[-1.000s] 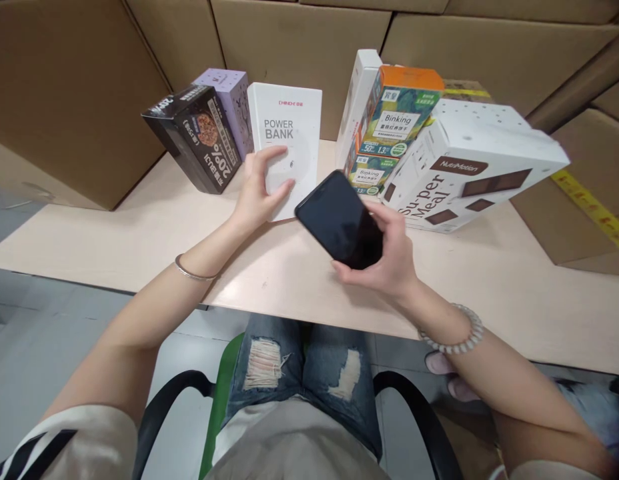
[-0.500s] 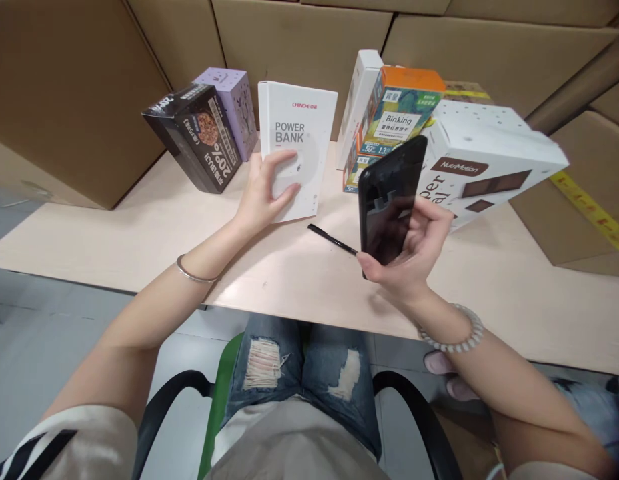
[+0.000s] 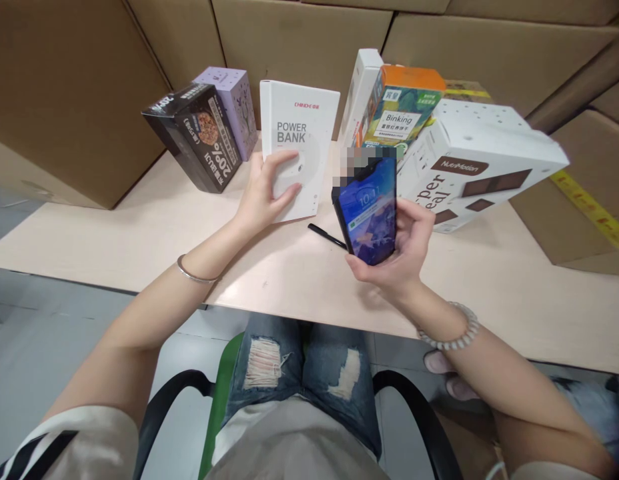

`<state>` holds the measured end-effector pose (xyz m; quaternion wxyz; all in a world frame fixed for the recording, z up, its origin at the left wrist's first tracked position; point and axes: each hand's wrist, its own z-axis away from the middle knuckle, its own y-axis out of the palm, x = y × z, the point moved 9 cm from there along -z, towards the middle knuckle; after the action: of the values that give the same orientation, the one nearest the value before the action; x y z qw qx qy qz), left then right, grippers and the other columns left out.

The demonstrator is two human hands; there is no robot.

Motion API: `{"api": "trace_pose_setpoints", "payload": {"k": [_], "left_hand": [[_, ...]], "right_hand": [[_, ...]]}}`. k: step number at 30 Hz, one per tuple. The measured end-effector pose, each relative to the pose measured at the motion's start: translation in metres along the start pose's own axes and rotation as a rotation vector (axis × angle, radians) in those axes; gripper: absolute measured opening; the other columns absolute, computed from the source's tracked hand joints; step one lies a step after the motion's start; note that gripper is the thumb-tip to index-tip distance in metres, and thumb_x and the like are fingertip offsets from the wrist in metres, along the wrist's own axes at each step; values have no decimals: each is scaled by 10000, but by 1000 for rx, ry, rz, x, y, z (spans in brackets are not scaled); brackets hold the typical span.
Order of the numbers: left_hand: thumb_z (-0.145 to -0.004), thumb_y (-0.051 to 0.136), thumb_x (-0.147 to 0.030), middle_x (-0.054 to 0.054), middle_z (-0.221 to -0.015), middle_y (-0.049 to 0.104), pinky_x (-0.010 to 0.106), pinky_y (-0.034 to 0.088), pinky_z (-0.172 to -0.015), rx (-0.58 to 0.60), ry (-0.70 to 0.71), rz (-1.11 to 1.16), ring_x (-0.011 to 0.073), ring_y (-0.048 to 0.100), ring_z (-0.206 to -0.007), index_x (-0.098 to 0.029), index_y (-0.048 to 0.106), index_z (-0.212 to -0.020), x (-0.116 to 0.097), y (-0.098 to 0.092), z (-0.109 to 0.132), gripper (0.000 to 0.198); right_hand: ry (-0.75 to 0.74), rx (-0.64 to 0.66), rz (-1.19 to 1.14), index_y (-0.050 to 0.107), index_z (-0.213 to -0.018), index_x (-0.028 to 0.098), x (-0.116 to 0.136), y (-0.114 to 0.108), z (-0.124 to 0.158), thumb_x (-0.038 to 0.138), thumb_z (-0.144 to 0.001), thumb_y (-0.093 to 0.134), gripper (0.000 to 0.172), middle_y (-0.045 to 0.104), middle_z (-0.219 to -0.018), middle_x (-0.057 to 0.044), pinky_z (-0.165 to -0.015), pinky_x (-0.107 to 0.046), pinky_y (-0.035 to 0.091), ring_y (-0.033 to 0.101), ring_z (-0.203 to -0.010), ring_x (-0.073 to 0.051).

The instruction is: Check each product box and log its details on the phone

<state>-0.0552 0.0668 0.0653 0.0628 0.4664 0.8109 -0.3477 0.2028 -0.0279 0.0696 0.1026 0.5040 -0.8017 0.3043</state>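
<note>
Right hand [image 3: 407,257] closed round phone [image 3: 370,223]: thumb at lower left corner, fingers at right edge, partly hidden. Phone raised above table [image 3: 259,283], slightly tilted, screen lit blue, clock digits over 1 pale bar; top blurred by mosaic. Left hand [image 3: 262,197] holding white box [image 3: 315,153] at left edge, thumb and 1 finger across front, rest mostly hidden. Box upright, red brand print, grey "POWER BANK". Black pen [image 3: 325,236] on table, 1 end hidden behind phone.

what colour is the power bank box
The box is white, seen best in the head view.
</note>
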Motion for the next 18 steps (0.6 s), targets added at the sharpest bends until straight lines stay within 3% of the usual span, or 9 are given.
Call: {"api": "trace_pose_setpoints", "payload": {"k": [3,8,11,14,16,18], "left_hand": [[-972,609,-716,110,-1356,537,632,349,-1315,0,-17,13,336,541,-1412,-362,494,-1487,1,0,1,635],[-964,624,-715,109,-1394,526,645,285,-1336,-55,-89,-1,349,502,-1440,-361,493,-1483,3,-5,4,641],[-965,584,-744,109,-1381,515,635,277,-1338,-128,-142,-13,341,501,-1419,-367,507,-1484,8,-11,6,645],[-995,377,-805,113,-1397,491,620,269,-1346,-196,-157,-16,342,496,-1428,-385,512,-1525,12,-16,6,689],[-1009,262,-803,110,-1439,486,594,253,-1362,-211,-138,-10,342,481,-1467,-403,483,-1572,11,-15,4,725],[-1025,265,-775,106,-1469,487,570,252,-1369,-199,-141,-12,337,483,-1484,-423,425,-1618,11,-11,3,707]], "right_hand": [[22,5,-9,296,-1506,291,-5,0,0,773,-697,798,1067,542,-1381,-172,-1077,-606,575,642,-1306,-404],[55,105,-42,335,-1491,278,-5,11,0,750,-717,785,1012,582,-1381,-165,-1057,-571,588,661,-1280,-374],[81,202,-65,364,-1485,256,-1,19,0,651,-736,796,951,621,-1369,-158,-1050,-540,595,677,-1261,-353],[43,324,-71,446,-1437,236,10,27,-1,535,-721,821,862,668,-1299,-149,-1002,-527,609,692,-1192,-343],[25,421,-54,497,-1398,232,17,35,1,467,-707,831,803,684,-1254,-146,-973,-526,613,687,-1167,-345],[39,539,-38,518,-1396,223,20,45,5,411,-713,820,771,681,-1272,-158,-960,-524,609,680,-1173,-350]]}}
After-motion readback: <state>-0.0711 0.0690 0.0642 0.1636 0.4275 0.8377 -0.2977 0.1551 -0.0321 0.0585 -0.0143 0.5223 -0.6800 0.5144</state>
